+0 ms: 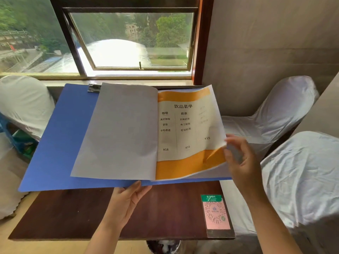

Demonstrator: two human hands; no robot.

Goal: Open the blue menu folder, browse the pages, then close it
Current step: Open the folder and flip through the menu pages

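Menu folder [55, 140] lies open on the table [73, 213]. Left hand [126, 200] pinches its front edge. Right hand [242, 162], blurred, seems to pinch the page [185, 131] corner.

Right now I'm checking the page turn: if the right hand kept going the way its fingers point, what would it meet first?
The right hand points up-left, fingertips already at the lifted edge of the orange menu page. That page comes first, though depth is unclear.

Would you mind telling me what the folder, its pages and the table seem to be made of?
Folder: probably matt blue plastic or coated board, a smooth, stiff sheet with a metal clip. Pages: thin printed paper, curling where the right hand lifts one. Table: dark reddish wood or veneer, with faint grain.
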